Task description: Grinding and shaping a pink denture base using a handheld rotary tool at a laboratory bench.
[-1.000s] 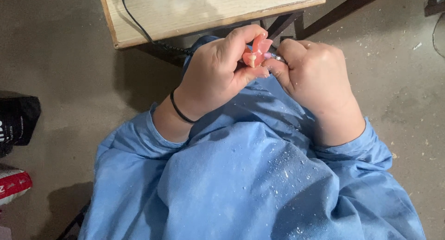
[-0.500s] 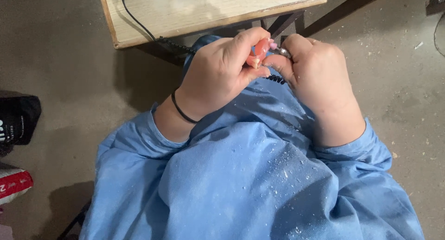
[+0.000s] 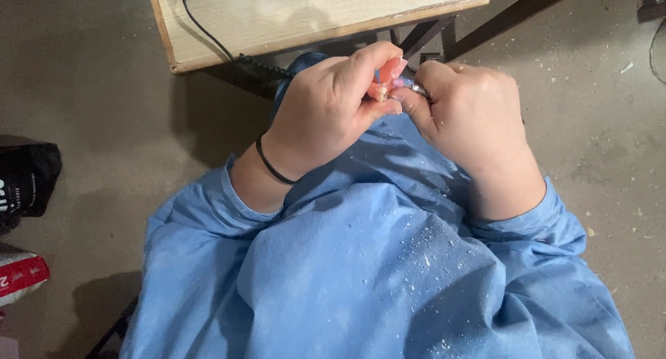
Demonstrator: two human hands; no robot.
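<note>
Right over the person's lap, just below the front edge of a pale wooden table (image 3: 312, 15), both hands are bunched up together and touching at the fingertips. Their left hand (image 3: 329, 113) is curled shut around a small pink piece (image 3: 390, 71), pinching it between thumb and fingers so only the top corner and a paler, cream-coloured bit lower down poke out. Their right hand (image 3: 475, 116) is closed too, wrapped around a thin metal-tipped tool (image 3: 415, 88); most of it is buried in the fist, so I can't tell what kind of tool it is, but the shiny tip sits right up against the pink piece. A thin black band (image 3: 272, 166) sits on the left wrist. They're wearing a loose blue smock (image 3: 374, 269), and the front of it is dusted with little pale flecks and shavings, thickest on the right side of the lap. A black cable (image 3: 205, 31) runs across the tabletop and drops off its edge toward the hands, though where it ends is hidden behind the left hand. Dark table legs (image 3: 517, 13) angle away behind. Off to the left on the dusty concrete floor (image 3: 90, 74) there's a black bag (image 3: 28, 178) and, nearer the corner, a red and white package (image 3: 21, 276), both well apart from the hands.
</note>
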